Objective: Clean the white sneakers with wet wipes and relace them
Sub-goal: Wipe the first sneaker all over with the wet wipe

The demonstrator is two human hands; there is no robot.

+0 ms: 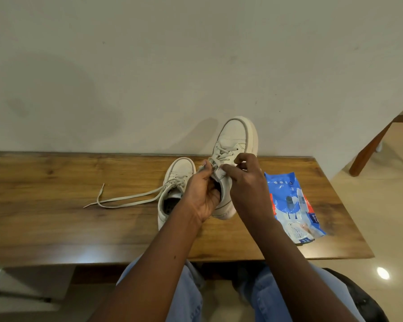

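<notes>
Sneaker (234,138) between fingers (230,170), toe up

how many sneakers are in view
2: one white sneaker raised toe-up, gripped by the left hand and right hand; the other sneaker rests on the wooden table just left of it, laces trailing left.

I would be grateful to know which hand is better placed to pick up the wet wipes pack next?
Right. The wet wipes pack lies on the table just beside the right hand, while the left hand grips and supports the raised sneaker.
</notes>
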